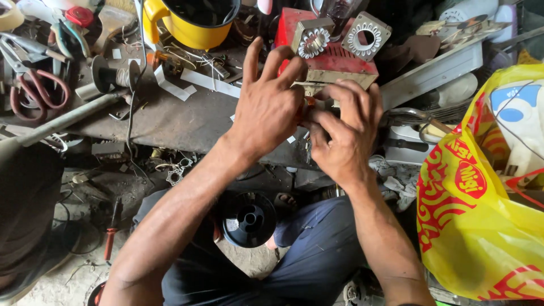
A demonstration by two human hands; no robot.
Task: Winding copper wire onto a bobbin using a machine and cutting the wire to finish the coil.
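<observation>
Left hand [266,107]: lay over a small copper-coloured part [306,106], fingers spread and raised, thumb side pressed to it.
Right hand [345,133]: fingers curled narrow around the same part from the right.
Part: sat between both hands at the workbench [170,122] edge, mostly hidden; possibly a wound coil.
Behind: two square metal stator cores [311,38] rested on a red block [334,59].
Left: yellow pot [190,28], red-handled pliers [34,90].
Right: yellow plastic bag [481,192].
Below: black spool [248,218].

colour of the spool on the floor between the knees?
Black spool, seen end-on in the head view, below both hands.
</observation>
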